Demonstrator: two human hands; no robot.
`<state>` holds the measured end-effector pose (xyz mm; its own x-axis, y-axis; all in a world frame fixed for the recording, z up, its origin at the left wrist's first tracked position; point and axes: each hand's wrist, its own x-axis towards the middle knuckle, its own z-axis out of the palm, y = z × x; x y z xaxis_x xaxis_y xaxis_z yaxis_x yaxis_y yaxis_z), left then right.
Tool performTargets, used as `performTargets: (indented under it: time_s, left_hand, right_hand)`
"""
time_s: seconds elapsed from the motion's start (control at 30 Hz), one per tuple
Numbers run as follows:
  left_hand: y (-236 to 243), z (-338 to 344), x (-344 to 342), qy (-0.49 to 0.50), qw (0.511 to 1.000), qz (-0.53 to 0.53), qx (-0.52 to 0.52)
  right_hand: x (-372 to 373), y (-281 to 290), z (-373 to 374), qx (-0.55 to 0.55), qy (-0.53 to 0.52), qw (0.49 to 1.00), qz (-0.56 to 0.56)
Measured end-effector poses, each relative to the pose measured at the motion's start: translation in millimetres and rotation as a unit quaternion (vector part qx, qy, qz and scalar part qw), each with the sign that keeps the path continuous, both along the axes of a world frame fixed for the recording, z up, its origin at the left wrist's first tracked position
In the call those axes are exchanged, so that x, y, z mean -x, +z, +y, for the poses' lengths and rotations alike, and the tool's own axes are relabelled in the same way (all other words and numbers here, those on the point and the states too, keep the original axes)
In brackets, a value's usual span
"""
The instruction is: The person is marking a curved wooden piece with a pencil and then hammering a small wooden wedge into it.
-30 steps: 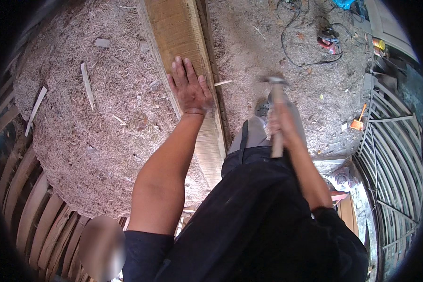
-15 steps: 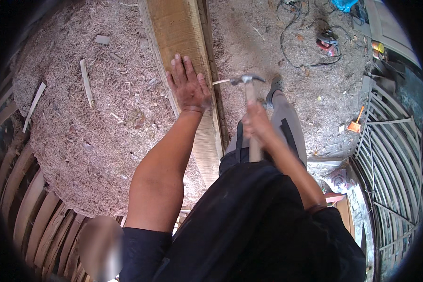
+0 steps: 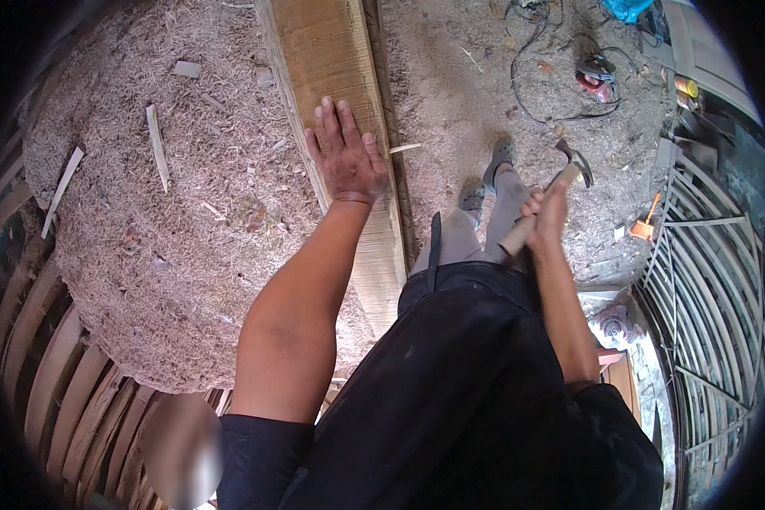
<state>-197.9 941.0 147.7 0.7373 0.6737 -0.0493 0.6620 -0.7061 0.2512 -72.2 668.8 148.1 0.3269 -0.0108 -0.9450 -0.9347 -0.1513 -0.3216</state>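
Note:
My left hand (image 3: 348, 166) lies flat with spread fingers on a thick wooden beam (image 3: 327, 55), near its right edge. From the beam's right side a thin, pale wooden peg or sliver (image 3: 405, 148) sticks out, just right of my left thumb. My right hand (image 3: 550, 212) is wrapped around the wooden handle of a claw hammer (image 3: 576, 161). The hammer is held out to the right, clear of the beam and the peg, with its metal head up and away from me and the handle's butt toward my waist.
Wood shavings (image 3: 187, 297) cover the ground, with loose wood strips (image 3: 157, 146) at the left. Far right lie a red-and-black power tool (image 3: 595, 79) with a looped black cord and an orange brush (image 3: 643, 228). Curved slats (image 3: 55, 365) stand lower left; a slatted metal frame (image 3: 714, 221) stands right.
My right hand has swung the hammer away from the peg, out to the right. My left hand stays flat on the beam, and my view has shifted slightly.

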Motion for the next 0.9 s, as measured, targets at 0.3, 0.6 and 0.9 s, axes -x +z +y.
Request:
performTargets:
  time_s: [0.3, 0.6, 0.9]
  left_hand:
    - [-1, 1, 0, -0.001, 1.0, -0.017, -0.011]
    - [0, 1, 3, -0.004, 1.0, 0.001, -0.013]
    - [1, 1, 1, 0.002, 1.0, -0.005, -0.014]
  right_hand:
    - [-33, 0, -22, 0.004, -0.086, 0.996, 0.011]
    - [7, -29, -29, -0.039, 0.022, 0.999, -0.02]
    - [59, -38, 4, 0.005, 0.121, 0.991, 0.057]
